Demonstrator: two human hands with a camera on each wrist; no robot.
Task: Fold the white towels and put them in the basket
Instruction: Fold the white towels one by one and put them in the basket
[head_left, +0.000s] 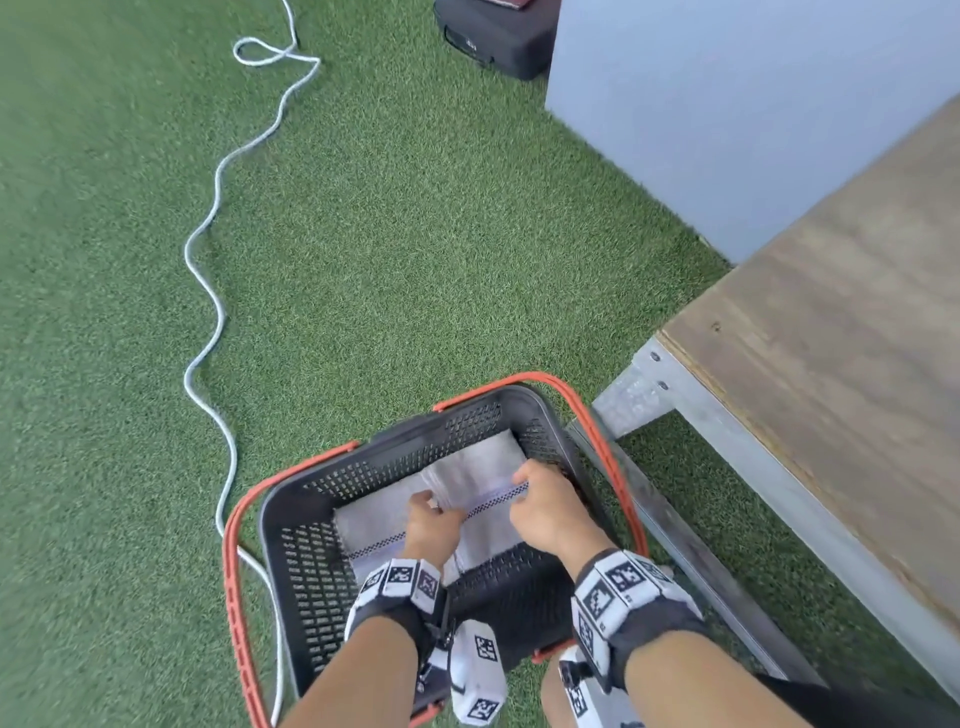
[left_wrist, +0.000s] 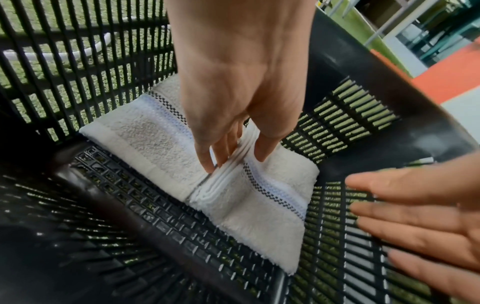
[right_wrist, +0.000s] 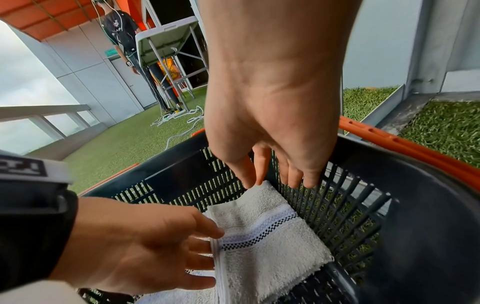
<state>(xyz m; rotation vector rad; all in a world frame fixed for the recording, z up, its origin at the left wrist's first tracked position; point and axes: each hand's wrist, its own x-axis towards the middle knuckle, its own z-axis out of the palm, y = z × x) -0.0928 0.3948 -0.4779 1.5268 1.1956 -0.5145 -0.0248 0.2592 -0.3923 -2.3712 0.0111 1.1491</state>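
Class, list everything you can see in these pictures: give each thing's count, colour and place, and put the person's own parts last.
towels: two, white, folded, side by side in the basket
basket: one, black with orange handles, on the grass
rope: one, white, on the grass left of the basket
table: one, wooden top, metal frame, right
case: one, black, top
bystander: one, dark top, far off
left hand: grip between the towels' edges
right hand: open, above the right towel
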